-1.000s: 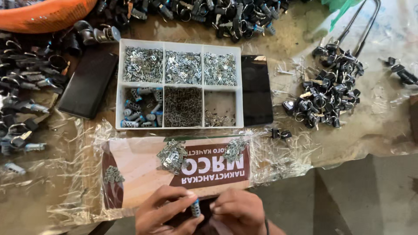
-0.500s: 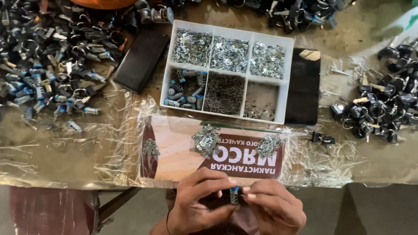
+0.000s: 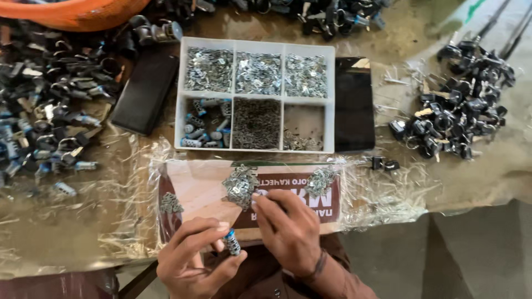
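Observation:
My left hand (image 3: 195,256) holds a small metal lock cylinder (image 3: 232,242) upright between thumb and fingers, just off the table's front edge. My right hand (image 3: 285,226) reaches forward, its fingertips touching a pile of small silver metal pieces (image 3: 239,186) on a printed card sheet (image 3: 199,188). A second small pile of silver pieces (image 3: 320,180) lies on the sheet to the right, and a third (image 3: 170,204) at the left.
A white six-compartment tray (image 3: 282,98) holds sorted silver parts, springs and cylinders. Black cases lie at its left (image 3: 145,92) and right (image 3: 353,103). Heaps of lock parts cover the left (image 3: 44,105) and right (image 3: 460,111). An orange basin (image 3: 72,14) sits far left.
My right hand has left the cylinder and reached forward to the pile of silver pieces. My left hand keeps the cylinder. The view has shifted sideways.

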A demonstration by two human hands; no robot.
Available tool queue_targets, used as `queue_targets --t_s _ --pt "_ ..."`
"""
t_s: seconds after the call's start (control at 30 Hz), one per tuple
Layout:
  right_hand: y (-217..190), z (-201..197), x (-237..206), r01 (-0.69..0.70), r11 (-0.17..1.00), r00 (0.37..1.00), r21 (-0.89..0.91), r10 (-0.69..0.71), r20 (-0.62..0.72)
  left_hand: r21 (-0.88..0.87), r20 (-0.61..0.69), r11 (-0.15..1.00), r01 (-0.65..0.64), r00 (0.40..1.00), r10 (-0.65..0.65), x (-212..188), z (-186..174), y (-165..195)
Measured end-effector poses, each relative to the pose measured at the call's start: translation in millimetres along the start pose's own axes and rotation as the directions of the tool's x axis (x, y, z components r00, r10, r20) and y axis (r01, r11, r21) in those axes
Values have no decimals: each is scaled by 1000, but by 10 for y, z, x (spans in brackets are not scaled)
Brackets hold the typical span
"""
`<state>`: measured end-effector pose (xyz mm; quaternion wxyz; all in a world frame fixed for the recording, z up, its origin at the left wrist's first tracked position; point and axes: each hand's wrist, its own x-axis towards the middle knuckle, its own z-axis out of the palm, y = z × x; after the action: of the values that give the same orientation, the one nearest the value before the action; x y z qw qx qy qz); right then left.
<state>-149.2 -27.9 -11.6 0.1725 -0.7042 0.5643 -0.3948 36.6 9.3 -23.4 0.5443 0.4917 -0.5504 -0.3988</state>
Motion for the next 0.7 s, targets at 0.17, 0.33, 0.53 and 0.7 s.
queue_targets --t_s 0.17,0.33,0.53,0.7 --pt "229 -425 -313 -75 962 993 -261 49 -107 -36 43 999 -37 998 39 56 33 -16" --pt "374 -652 -496 -216 913 976 -347 188 -112 -37 108 997 -66 992 69 133 173 -2" --pt "486 -696 -444 -202 925 973 -323 227 42 -65 143 994 -89 985 97 158 311 49" --pt "681 -787 -609 -51 945 991 -323 87 99 -51 184 994 -94 978 101 142 334 16"
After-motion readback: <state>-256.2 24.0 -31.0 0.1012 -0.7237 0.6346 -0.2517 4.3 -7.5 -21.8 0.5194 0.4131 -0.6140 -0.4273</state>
